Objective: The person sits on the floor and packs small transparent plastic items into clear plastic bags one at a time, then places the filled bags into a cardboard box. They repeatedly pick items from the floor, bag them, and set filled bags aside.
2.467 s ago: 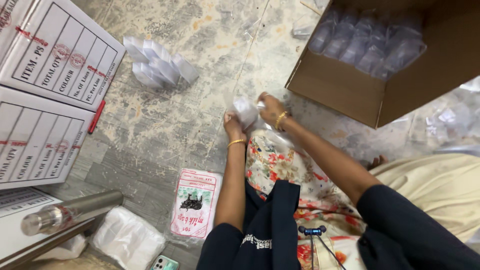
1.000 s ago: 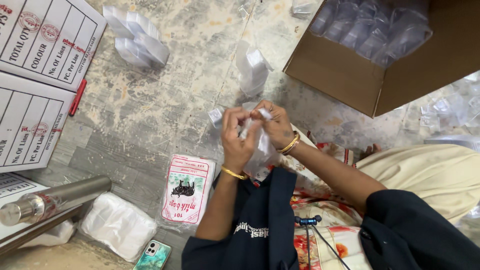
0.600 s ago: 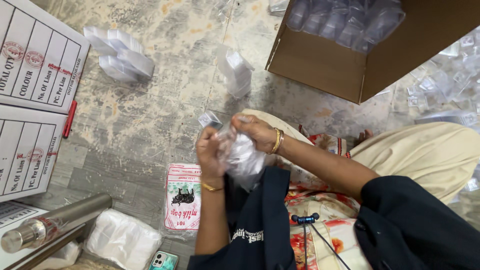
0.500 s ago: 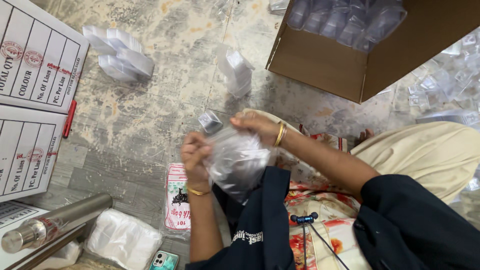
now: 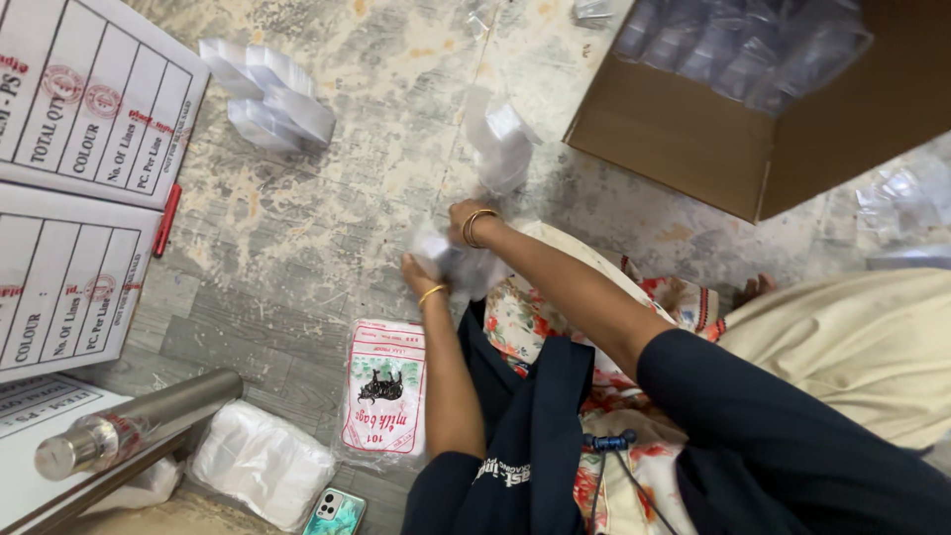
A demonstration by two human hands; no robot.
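- The left hand (image 5: 416, 273) is reaching out over the floor (image 5: 327, 208), and its fingers are curling around the left side of a crumpled clear plastic bag (image 5: 458, 263).
- The right hand (image 5: 462, 215) is sitting just beyond it, a bit to the right, with its fingers bending down onto the top of the same bag. How tight they are closing is hard to tell.
- The bag is lying low, close to the floor, right in front of the person's knees, between the two hands.
- Each wrist is wearing a thin gold bangle (image 5: 477, 226).
- A small pile of folded clear bags (image 5: 500, 147) is lying just beyond the hands.
- Another pile of clear packets (image 5: 269, 94) is lying far off to the left.
- A brown cardboard box (image 5: 713, 159) is standing open on the far right, with clear bags inside.
- A flat printed packet (image 5: 384, 386) is lying near, beside the left arm.
- A shiny metal tube (image 5: 139, 421) is lying at the near left.
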